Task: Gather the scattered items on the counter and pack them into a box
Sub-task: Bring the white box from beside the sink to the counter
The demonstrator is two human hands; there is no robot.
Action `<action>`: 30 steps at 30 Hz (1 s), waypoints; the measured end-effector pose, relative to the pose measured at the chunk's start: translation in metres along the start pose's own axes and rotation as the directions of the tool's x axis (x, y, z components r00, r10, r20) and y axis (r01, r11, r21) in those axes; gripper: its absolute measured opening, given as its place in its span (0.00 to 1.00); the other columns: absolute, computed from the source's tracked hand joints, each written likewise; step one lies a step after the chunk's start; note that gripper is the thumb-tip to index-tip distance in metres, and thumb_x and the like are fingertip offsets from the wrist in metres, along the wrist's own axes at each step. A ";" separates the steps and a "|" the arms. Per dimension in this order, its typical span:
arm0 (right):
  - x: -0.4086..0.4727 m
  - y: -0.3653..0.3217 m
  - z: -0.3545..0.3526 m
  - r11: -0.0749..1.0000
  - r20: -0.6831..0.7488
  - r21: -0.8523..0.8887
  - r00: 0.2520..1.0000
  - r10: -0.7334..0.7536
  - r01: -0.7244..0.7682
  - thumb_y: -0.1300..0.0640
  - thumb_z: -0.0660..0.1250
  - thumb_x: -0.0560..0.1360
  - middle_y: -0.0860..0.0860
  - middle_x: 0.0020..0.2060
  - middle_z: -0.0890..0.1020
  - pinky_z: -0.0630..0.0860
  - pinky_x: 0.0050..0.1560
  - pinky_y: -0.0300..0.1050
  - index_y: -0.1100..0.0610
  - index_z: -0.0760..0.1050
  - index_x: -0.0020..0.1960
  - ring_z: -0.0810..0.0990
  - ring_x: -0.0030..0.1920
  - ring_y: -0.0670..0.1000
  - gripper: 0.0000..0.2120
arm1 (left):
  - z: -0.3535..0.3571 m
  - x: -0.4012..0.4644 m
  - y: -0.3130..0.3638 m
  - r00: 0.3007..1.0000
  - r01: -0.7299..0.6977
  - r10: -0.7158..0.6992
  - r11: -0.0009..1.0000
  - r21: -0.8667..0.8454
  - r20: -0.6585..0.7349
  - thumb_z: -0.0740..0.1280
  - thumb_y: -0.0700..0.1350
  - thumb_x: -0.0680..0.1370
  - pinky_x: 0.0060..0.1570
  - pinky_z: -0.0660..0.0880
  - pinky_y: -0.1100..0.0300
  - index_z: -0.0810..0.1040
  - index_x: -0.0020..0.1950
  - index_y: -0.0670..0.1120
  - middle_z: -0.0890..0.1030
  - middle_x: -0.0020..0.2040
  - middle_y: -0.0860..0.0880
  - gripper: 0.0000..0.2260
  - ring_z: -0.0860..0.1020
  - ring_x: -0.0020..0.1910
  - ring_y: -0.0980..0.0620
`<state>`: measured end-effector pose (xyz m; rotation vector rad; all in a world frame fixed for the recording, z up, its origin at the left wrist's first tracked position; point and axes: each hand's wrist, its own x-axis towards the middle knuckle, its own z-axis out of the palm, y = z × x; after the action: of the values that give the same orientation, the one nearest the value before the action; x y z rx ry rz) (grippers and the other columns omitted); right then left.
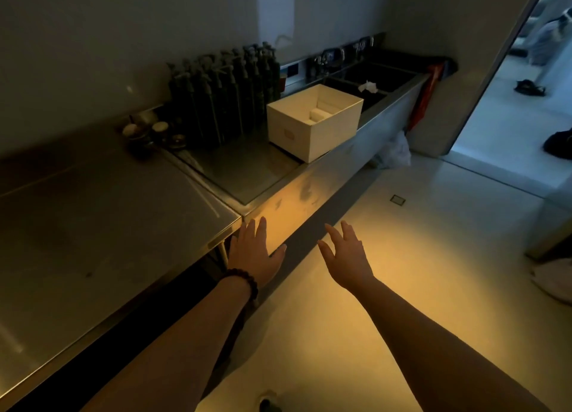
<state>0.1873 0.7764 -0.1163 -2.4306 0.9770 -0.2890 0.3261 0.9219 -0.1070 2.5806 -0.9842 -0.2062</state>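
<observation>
A white open-topped box [298, 133] stands on the steel counter [93, 213], near its front edge and beside the sinks. A small white item [318, 115] lies inside it. Several dark pump bottles [229, 83] stand in rows against the wall, left of the box. A few small round jars [154, 129] sit left of the bottles. My left hand [255, 253], with a bead bracelet at the wrist, is stretched out flat in front of the counter's edge, holding nothing. My right hand [346, 253] hovers over the floor with fingers spread, empty.
Two sinks [371, 74] with taps lie beyond the box; crumpled white paper [368, 86] sits on the divider between them. A red cloth [424, 102] hangs at the counter's far end above a white bag [396, 151] on the floor. An open doorway [526, 102] is at right.
</observation>
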 end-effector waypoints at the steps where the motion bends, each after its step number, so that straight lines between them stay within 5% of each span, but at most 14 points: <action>1: 0.016 0.005 -0.005 1.000 -0.002 0.001 1.000 -0.013 0.013 0.42 0.55 0.80 0.54 0.77 0.53 0.56 0.74 0.59 0.48 0.58 0.75 0.51 0.77 0.56 0.25 | 0.002 0.015 0.007 1.000 0.004 -0.004 1.000 0.002 -0.008 0.57 0.61 0.77 0.72 0.54 0.43 0.49 0.76 0.47 0.54 0.76 0.45 0.34 0.50 0.75 0.44; 12: 0.261 0.026 -0.070 0.986 0.043 -0.046 0.986 -0.158 0.160 0.42 0.54 0.80 0.54 0.78 0.49 0.48 0.75 0.60 0.48 0.55 0.76 0.46 0.77 0.56 0.27 | -0.004 0.232 0.074 0.979 0.053 -0.081 0.987 -0.148 -0.189 0.57 0.61 0.76 0.73 0.49 0.47 0.48 0.77 0.49 0.52 0.77 0.46 0.34 0.48 0.75 0.47; 23: 0.465 0.045 -0.132 0.952 -0.027 -0.063 0.953 -0.301 0.299 0.43 0.55 0.80 0.56 0.77 0.53 0.51 0.75 0.60 0.49 0.56 0.76 0.51 0.77 0.58 0.26 | -0.025 0.377 0.120 0.954 0.123 -0.200 0.940 -0.318 -0.221 0.62 0.58 0.76 0.71 0.56 0.41 0.48 0.77 0.50 0.50 0.77 0.47 0.35 0.49 0.75 0.47; 30: 0.603 0.076 -0.145 0.887 0.133 -0.094 0.889 -0.439 0.452 0.41 0.60 0.77 0.56 0.77 0.51 0.47 0.74 0.59 0.47 0.52 0.77 0.47 0.77 0.56 0.33 | -0.007 0.444 0.133 0.902 0.258 -0.378 0.860 -0.440 -0.209 0.64 0.60 0.75 0.72 0.52 0.47 0.42 0.76 0.53 0.41 0.77 0.50 0.40 0.45 0.76 0.48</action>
<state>0.5236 0.2574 -0.0264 -2.7346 0.3834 -0.2541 0.5774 0.5365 -0.0506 2.2833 -0.3493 -0.0988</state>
